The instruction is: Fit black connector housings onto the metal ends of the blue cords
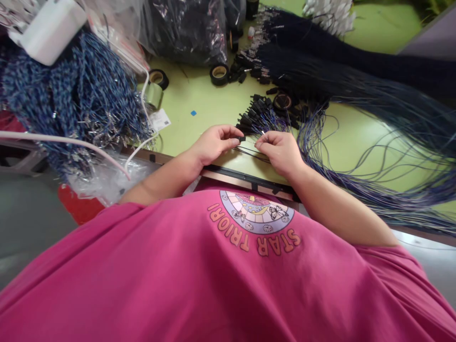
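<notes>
My left hand (213,143) pinches a small black connector (242,138) at the near edge of a green table (199,95). Close beside it, my right hand (280,147) pinches the metal-tipped end of a thin blue wire (262,134). The wire tip and the connector are a short gap apart. Just behind my hands lies a bunch of blue wires with black connectors (258,116) fitted. Thin dark wires run under both hands across the table edge.
A big heap of blue twisted wires (78,95) sits at the left under a white box (50,28). Long dark wire bundles (356,76) sweep across the right. Black tape rolls (219,73) and a plastic bag of dark parts (188,28) lie at the back.
</notes>
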The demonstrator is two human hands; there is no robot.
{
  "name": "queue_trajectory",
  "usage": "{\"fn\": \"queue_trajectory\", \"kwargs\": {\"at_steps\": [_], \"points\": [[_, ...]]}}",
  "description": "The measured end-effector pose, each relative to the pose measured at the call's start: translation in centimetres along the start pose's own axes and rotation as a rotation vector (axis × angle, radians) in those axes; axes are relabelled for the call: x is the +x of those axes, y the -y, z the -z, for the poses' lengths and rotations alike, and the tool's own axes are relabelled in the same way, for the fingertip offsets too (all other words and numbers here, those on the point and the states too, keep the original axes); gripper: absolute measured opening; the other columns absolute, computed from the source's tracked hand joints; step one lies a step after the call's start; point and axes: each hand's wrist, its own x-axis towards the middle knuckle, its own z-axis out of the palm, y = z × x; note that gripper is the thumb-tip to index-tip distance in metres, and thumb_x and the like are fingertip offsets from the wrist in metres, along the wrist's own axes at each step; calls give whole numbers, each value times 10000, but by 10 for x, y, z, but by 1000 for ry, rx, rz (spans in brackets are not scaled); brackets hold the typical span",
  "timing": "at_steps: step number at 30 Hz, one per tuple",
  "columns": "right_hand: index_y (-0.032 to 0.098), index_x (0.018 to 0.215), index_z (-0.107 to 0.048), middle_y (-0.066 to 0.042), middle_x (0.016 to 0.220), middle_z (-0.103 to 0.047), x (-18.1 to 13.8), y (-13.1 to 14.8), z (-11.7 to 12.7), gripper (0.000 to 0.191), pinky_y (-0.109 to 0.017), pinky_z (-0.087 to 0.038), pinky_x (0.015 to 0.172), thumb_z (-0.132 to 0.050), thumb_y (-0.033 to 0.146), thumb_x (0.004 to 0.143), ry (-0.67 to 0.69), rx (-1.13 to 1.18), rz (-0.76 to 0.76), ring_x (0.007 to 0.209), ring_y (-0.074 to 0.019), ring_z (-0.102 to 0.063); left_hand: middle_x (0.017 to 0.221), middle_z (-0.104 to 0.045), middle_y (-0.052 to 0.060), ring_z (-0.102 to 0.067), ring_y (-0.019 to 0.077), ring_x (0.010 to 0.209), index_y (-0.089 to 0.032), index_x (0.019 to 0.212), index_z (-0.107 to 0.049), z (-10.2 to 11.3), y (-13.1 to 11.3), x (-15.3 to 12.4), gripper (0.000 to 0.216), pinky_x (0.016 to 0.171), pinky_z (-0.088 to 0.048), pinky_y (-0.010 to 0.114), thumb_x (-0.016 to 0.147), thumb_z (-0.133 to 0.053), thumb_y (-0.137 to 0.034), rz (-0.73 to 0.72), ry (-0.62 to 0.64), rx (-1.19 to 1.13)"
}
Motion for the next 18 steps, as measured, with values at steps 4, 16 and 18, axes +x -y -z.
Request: {"fn": "queue_trajectory", "kwargs": {"at_steps": [4, 16, 18], "points": [[155, 659, -659, 18, 582, -563, -1, 1, -2, 137, -263, -353, 582, -631, 259, 743, 23, -81, 35, 584, -106, -450, 734, -677, 4, -520, 75, 565, -172, 964, -725, -3, -3, -1, 260, 573, -423, 233, 716, -722, -250, -28, -28, 43], [151, 682, -635, -7, 655, -612, 1, 0, -10, 168, -267, -353, 635, -588, 250, 809, 97, -328, 101, 640, -120, -505, 907, -765, 59, -683, 145, 824, -148, 897, -765, -12, 0, -7, 188, 828, -529, 291, 719, -740, -202, -162, -71, 258], [147, 679, -630, -9, 654, -612, 0, 1, -10, 185, -266, -356, 635, -590, 266, 814, 95, -310, 92, 642, -121, -507, 905, -766, 53, -679, 141, 817, -143, 906, -763, -14, 0, -7, 198, 822, -530, 289, 719, -738, -204, -162, -128, 234]]}}
